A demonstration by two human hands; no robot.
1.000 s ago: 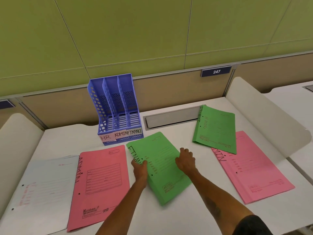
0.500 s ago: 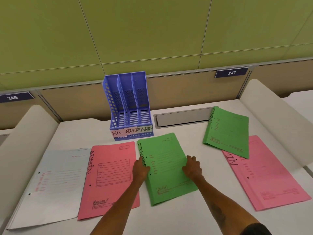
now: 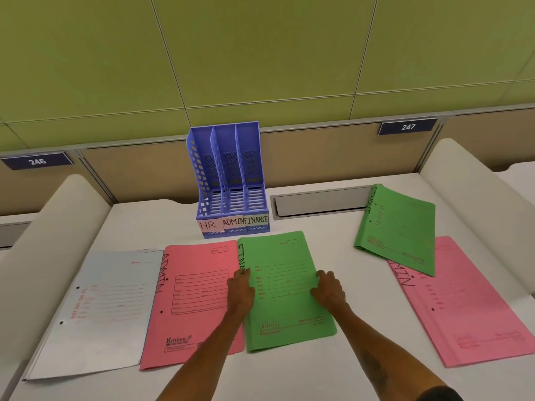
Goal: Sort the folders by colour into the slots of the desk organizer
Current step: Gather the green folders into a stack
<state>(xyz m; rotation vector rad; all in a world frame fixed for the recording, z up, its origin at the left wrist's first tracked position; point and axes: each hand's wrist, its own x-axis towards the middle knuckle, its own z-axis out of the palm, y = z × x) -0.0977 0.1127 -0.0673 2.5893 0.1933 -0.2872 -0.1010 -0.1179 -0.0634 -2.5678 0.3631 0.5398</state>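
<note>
Lying flat on the desk [image 3: 179, 221], the near green folder [image 3: 285, 290] runs lengthwise away from the person, straight toward the organizer [image 3: 231, 180] just beyond its far edge. The left hand [image 3: 240, 290] pinches its spine edge; the right hand [image 3: 328, 289] rests half-open on its opposite edge. All three slots look empty.

On the blue desk organizer [image 3: 228, 180] we read three handwritten slot labels: "HR", "ADMIN" and "FINANCE". We make out "ADMIN" down the spine edge of the near pink folder [image 3: 197, 299], which also carries the brand "Krishna". The far green folder [image 3: 399, 227] reads "FINANCE"; the pink folder at right [image 3: 469, 308] shows "MIN". Partition plates read "246" [image 3: 37, 161] and "247" [image 3: 407, 127]. The folders' finer print is too small for us to read.
</note>
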